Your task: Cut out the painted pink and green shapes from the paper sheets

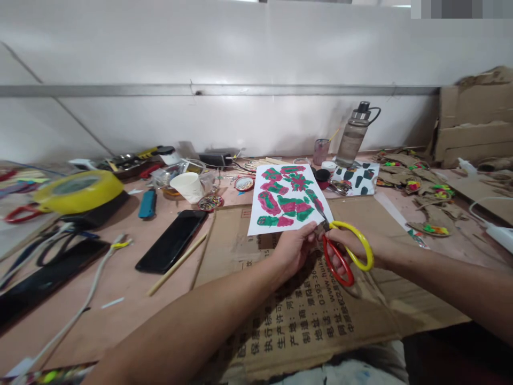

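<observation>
A sheet of white paper (256, 184) painted with pink and green shapes is held up over a flattened cardboard piece (236, 256). My left hand (294, 247) pinches its lower right edge. My right hand (340, 246) grips scissors (352, 235) with one yellow and one red handle loop. The blades point up and left, at the paper's lower right corner, close to my left fingertips. Whether the blades have paper between them I cannot make out.
Left of the cardboard lie a black phone (172, 240), a wooden stick (176, 266) and a yellow tape roll (84, 187). Behind stand a paper cup (188, 187) and a water bottle (352, 136). Cardboard pieces with bright decorations (435, 214) lie at the right.
</observation>
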### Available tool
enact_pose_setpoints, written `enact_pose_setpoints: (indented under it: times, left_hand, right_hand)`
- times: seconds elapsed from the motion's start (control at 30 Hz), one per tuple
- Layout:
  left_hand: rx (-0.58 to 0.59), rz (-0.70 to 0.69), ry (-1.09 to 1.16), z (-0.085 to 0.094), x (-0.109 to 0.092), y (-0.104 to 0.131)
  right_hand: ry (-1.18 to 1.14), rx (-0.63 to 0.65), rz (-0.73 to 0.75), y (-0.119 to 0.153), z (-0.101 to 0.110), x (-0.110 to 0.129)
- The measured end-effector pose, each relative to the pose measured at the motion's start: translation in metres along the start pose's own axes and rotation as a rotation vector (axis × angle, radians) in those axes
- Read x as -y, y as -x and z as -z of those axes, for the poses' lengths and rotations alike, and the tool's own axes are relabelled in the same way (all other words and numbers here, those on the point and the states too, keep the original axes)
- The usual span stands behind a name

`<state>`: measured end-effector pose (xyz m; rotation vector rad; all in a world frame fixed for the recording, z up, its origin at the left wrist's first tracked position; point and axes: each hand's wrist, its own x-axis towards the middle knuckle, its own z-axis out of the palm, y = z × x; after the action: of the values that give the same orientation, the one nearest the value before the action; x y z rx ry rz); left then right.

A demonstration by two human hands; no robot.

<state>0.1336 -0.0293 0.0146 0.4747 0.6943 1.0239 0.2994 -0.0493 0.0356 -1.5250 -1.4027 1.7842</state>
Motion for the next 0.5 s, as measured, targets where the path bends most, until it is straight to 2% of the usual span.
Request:
enact_pose_setpoints:
  times: [0.33,0.5]
  left_hand:
    - [0.017,0.006,0.010,0.000,-0.001,0.004]
    - [0.040,0.005,0.025,0.001,0.002,0.002]
  right_hand:
    - [-0.019,-0.087,-0.022,-0.015,0.008,-0.007]
    - [-0.022,-0.088,-0.021,-0.017,0.011,-0.010]
